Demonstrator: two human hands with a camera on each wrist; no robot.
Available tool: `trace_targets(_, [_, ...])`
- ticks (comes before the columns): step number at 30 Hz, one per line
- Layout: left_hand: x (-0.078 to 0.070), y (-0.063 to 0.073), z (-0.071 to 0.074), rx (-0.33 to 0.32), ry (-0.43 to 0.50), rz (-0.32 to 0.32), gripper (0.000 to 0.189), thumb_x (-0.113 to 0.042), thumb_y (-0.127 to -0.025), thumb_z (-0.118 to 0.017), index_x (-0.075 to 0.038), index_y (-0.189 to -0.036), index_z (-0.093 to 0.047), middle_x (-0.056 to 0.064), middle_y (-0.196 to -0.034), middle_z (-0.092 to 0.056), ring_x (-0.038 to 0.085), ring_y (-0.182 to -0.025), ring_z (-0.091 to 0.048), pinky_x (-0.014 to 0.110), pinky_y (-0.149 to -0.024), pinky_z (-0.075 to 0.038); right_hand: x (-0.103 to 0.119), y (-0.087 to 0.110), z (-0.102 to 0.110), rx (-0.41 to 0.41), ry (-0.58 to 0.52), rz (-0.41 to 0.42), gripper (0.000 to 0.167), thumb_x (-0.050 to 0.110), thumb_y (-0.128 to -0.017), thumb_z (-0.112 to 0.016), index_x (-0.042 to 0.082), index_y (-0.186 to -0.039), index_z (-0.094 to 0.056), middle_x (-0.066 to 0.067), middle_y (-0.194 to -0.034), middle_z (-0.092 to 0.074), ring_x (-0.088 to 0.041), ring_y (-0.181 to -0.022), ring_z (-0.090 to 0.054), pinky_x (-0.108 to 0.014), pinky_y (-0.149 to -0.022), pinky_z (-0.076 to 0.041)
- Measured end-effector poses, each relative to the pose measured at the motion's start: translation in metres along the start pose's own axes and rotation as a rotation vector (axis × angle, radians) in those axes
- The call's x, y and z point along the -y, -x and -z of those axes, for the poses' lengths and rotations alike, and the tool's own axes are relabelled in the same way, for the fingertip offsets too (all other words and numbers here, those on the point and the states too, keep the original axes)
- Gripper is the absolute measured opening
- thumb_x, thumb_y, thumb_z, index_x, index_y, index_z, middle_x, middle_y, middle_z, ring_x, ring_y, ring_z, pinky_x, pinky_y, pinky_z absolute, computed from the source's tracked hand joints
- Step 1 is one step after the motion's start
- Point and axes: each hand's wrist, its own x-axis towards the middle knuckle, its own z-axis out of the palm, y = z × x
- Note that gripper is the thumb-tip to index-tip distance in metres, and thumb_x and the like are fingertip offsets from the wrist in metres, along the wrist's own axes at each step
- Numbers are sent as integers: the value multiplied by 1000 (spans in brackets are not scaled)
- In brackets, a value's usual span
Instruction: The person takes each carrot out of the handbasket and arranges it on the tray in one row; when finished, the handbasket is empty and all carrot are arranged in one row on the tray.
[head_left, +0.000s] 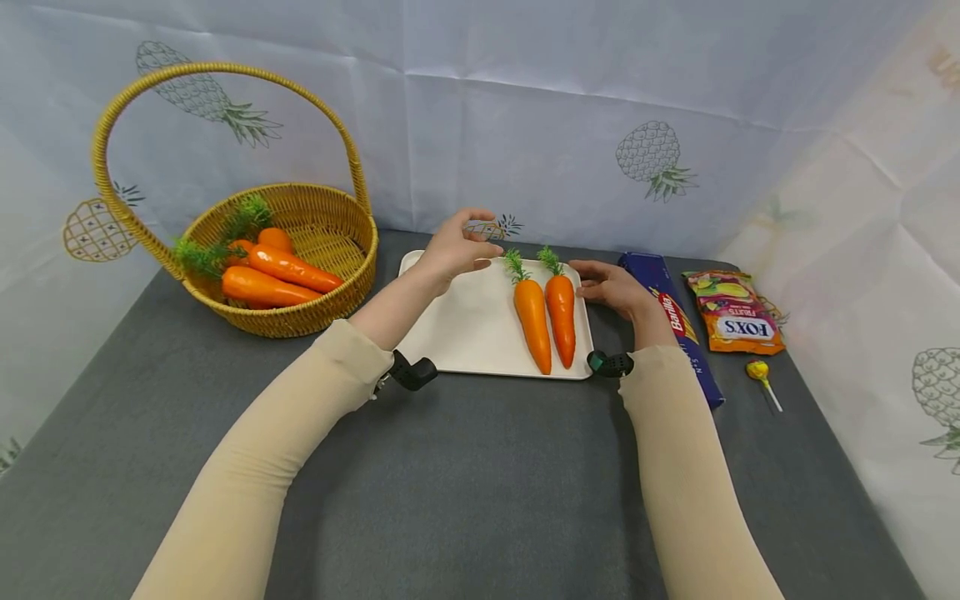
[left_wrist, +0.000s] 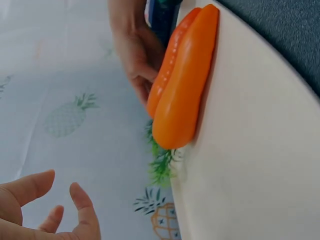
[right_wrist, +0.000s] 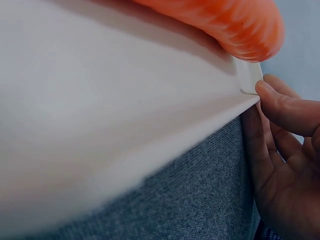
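Note:
Two orange carrots with green tops, the left carrot (head_left: 533,325) and the right carrot (head_left: 561,320), lie side by side on a cream tray (head_left: 472,333). My right hand (head_left: 611,287) pinches the tray's right edge. In the right wrist view the thumb (right_wrist: 285,107) rests on the rim, with the other fingers underneath. Above the tray's back left part hovers my left hand (head_left: 459,248), its fingers loosely bent and apart with nothing between them. The left wrist view shows this hand's fingers (left_wrist: 85,215) away from the carrots.
A yellow wicker basket (head_left: 300,321) with a tall handle stands at the left, holding several carrots (head_left: 288,267). To the right lie a blue Barilla box (head_left: 667,308), a FOX'S sweets bag (head_left: 735,312) and a lollipop (head_left: 759,371). A pineapple-print cloth (head_left: 555,167) hangs behind the grey table (head_left: 480,483).

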Motion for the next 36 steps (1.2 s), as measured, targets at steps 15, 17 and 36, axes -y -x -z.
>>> trace_targets(15, [-15,10,44,-33,-21,-19,62,-3,-94,-64,-17,-149,-39,3,-109,-45,21,-100,-55,38,-107,-52,0,0,0,-2,6,-6,61,4,-99,-54,14,-155,-32,-14,-159,-36,-34,-143,-39,-49,-122,-34])
trace_targets(17, [-14,11,50,-41,-27,-12,64,-3,-94,-64,-17,-150,-38,3,-110,-44,22,-102,-54,37,-106,-53,0,1,0,-1,7,-7,61,4,-99,-53,14,-155,-32,-14,-159,-35,-34,-143,-38,-50,-123,-33])
trace_targets(36, [-3,22,117,-138,-71,55,67,-10,-97,-61,-15,-155,-28,-1,-111,-45,13,-98,-56,35,-110,-49,2,2,0,1,16,-3,61,5,-99,-53,15,-156,-32,-13,-159,-35,-34,-143,-38,-50,-123,-33])
